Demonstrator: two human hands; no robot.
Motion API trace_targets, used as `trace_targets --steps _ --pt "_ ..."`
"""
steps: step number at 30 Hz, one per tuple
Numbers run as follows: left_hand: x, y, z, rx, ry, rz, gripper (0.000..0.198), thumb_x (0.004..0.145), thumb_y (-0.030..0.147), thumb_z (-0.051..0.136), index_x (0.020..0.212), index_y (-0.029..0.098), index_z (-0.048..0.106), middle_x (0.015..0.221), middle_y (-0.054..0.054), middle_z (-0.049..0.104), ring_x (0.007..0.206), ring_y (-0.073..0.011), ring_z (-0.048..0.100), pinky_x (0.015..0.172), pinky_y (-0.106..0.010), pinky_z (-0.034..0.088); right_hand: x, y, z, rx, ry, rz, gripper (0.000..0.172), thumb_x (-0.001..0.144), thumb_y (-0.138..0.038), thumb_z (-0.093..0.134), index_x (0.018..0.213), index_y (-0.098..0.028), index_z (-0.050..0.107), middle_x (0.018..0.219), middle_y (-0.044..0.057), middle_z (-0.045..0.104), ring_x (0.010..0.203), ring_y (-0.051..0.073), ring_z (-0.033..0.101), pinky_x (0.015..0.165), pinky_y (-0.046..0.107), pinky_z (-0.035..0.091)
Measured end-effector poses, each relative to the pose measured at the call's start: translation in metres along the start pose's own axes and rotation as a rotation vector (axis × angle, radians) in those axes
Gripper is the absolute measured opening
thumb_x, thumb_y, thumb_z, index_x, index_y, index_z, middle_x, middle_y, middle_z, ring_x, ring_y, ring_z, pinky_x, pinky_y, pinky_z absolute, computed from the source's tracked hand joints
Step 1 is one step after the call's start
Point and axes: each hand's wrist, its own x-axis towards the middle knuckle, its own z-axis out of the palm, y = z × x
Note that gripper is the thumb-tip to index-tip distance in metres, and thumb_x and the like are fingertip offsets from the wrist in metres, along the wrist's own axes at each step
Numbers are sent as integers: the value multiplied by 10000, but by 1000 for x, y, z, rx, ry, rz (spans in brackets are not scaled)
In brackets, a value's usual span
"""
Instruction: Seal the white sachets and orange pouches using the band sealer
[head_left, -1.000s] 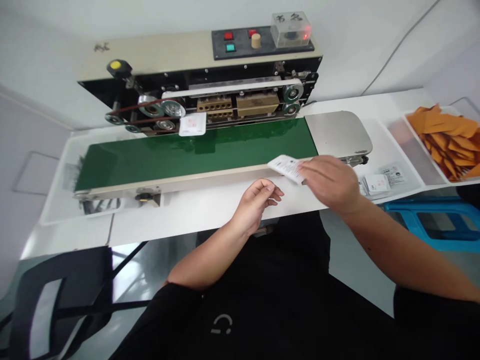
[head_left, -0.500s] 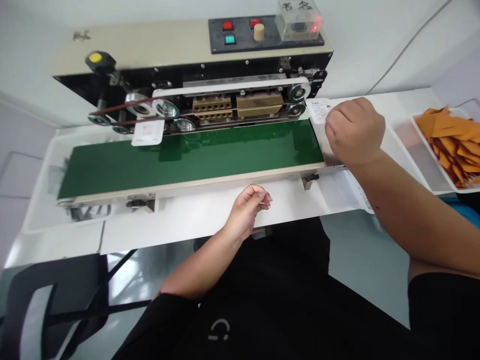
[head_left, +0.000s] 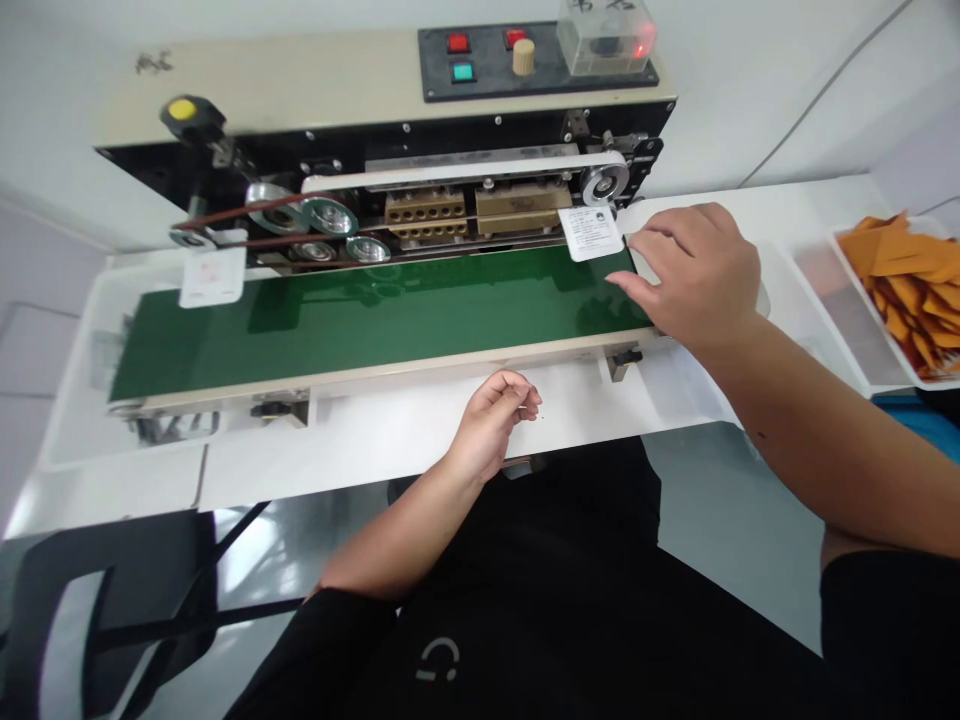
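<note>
A band sealing machine (head_left: 390,90) stands on a white table (head_left: 420,430), with a green conveyor belt (head_left: 375,315) running along its front. A small white pouch (head_left: 594,233) sits at the belt's right end, its top edge in the sealing slot. My right hand (head_left: 694,275) lies flat just to the right of that pouch, fingers stretched out, holding nothing. A second white pouch (head_left: 212,276) hangs at the belt's left end. My left hand (head_left: 495,420) rests on the table edge below the belt, fingers curled loosely, with nothing visible in them.
A white tray of orange packets (head_left: 904,290) stands at the far right. The machine's control panel (head_left: 525,55) carries red and green buttons and a knob. A white catch tray (head_left: 71,420) lies at the belt's left end. A dark chair (head_left: 97,620) stands at lower left.
My right hand carried a white pouch from the table's front up to the belt's right end, fed it into the slot and let go. The earlier pouch travelled left along the belt.
</note>
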Motion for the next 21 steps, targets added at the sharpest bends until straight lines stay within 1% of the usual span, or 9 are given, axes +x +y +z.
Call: trace_targets --steps 3,6,8,10,11,13,15,18,21 --pt "-2 0 0 6 6 4 236 882 383 795 872 205 641 855 -15 701 774 -135 616 780 -285 511 -23 -2 -19 -21 144 -126 319 857 -505 847 1001 -270 686 1089 121 730 1095 386 676 872 504 525" --pt "-4 -1 0 20 7 9 234 889 388 788 878 204 644 861 -17 702 778 -137 616 785 -289 508 -52 21 -41 -173 391 -228 322 794 -430 867 1031 -266 721 992 110 775 919 346 732 852 502 539" --pt "-6 -2 -1 28 1 10 233 893 386 788 884 203 644 863 -17 702 777 -137 615 785 -288 505 -73 50 -57 -269 513 -116 270 768 -383 835 984 -255 735 866 103 768 790 309 723 812 481 533" --pt "-8 -3 -1 33 -8 5 233 898 382 787 886 200 643 861 -14 699 770 -134 610 783 -285 499 -93 84 -72 -389 565 154 201 706 -287 839 864 -240 724 771 102 745 666 262 666 763 453 507" --pt "-9 -4 -1 37 -11 3 232 900 380 787 885 199 642 858 -12 697 765 -132 608 783 -284 496 -103 101 -80 -429 528 329 196 682 -231 841 839 -236 724 780 104 751 640 241 646 745 434 497" --pt "-10 -6 -1 52 -13 3 232 902 377 788 886 198 640 858 -9 694 762 -132 604 786 -284 491 -122 131 -95 -434 309 659 228 649 -150 855 833 -232 748 808 101 768 612 210 624 705 391 474" --pt "-12 -9 0 75 -9 3 236 901 381 790 893 199 639 861 -8 692 762 -134 601 790 -285 487 -140 155 -107 -390 -39 865 245 670 -160 886 885 -227 790 833 96 781 638 206 629 691 365 445" --pt "-14 -14 2 109 -13 -5 252 898 396 793 897 199 635 874 -13 692 763 -138 598 787 -288 480 -164 180 -112 -373 -500 845 305 858 -289 838 1141 -178 812 1088 146 803 907 248 680 823 356 437" --pt "-17 -19 4 128 -28 -12 248 903 392 789 895 198 635 881 -16 693 768 -140 598 784 -290 475 -173 196 -102 -328 -785 671 536 932 -252 795 1437 -105 697 1475 212 658 1256 268 601 993 330 387"
